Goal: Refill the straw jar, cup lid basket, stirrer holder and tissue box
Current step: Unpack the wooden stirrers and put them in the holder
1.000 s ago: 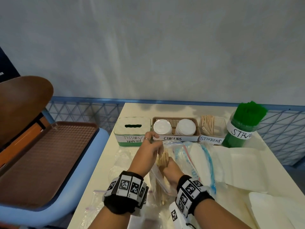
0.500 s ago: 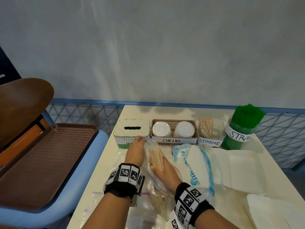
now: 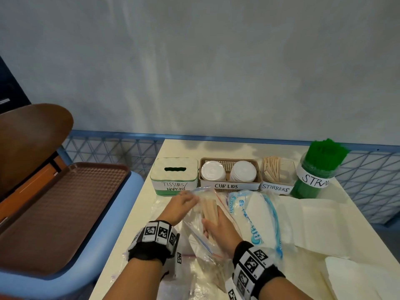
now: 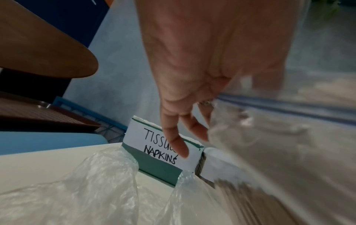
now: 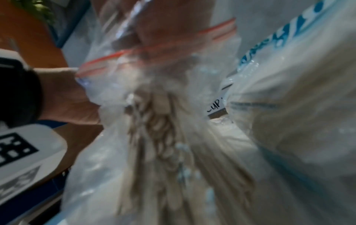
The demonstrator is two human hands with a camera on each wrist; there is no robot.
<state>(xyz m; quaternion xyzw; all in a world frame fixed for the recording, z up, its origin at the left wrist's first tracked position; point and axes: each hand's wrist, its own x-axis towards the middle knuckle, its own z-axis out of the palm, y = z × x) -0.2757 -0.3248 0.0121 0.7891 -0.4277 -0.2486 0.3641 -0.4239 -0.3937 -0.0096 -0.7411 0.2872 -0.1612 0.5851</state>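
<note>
A clear zip bag [image 3: 202, 237] of wooden stirrers [image 3: 208, 207] lies on the table in front of the row of containers. My left hand [image 3: 183, 202] pinches the bag's mouth at its left edge, just before the tissue box [image 3: 174, 174]; two fingers [image 4: 179, 144] hang straight over its label. My right hand [image 3: 218, 228] reaches into the bag, thumb and fingers around the stirrer bundle [image 5: 163, 129]. Behind stand the cup lid basket [image 3: 229, 185] with two lid stacks, the stirrer holder [image 3: 278, 187] and the straw jar [image 3: 313, 176], packed with green straws.
A blue-printed tissue pack [image 3: 255, 215] lies right of the bag, white napkins [image 3: 313, 224] beyond it. More clear bags [image 3: 173, 278] lie near me. A brown tray [image 3: 54, 213] sits on the blue seat at left. A blue mesh rail [image 3: 112, 148] borders the table.
My left hand has dropped from in front of the lid basket to the left, drawing the bag mouth toward the tissue box. My right hand has pulled back toward me with the stirrers.
</note>
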